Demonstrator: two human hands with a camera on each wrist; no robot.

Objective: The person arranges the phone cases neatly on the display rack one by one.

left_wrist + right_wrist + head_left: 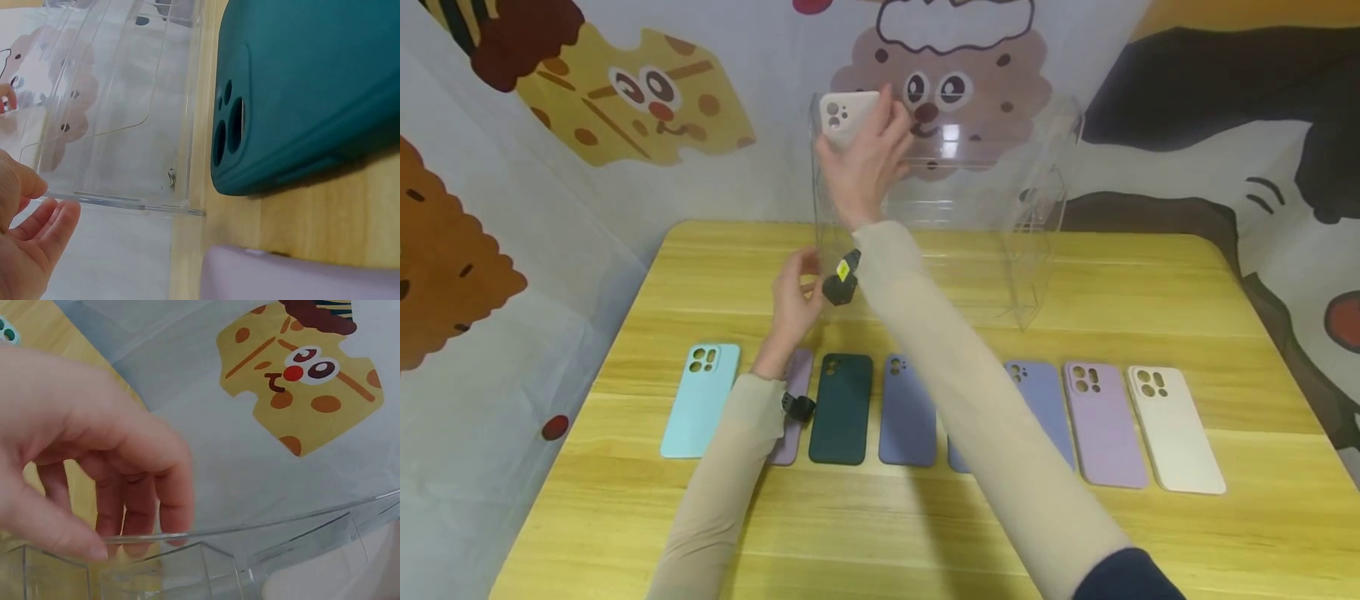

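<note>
My right hand [865, 154] grips a white phone case [844, 112] by its sides, thumb on the left, fingers on the right. The case stands at the upper left of a clear acrylic display stand [951, 292], camera holes facing me. Lower down, my left hand [796, 300] pinches the stand's left side edge. The right wrist view shows the left hand [94, 462] with thumb and fingers on either side of that edge. In the left wrist view, a dark green phone case [312, 94] looms close, beside the stand's base.
Phone cases lie in a row along the wooden table [850, 533]: turquoise [700, 408], lilac [799, 375], dark green, blue [906, 417], another blue [1045, 400], lilac [1105, 429] and white [1176, 433]. My right sleeve covers part of the row. A cartoon-printed cloth [760, 183] hangs behind.
</note>
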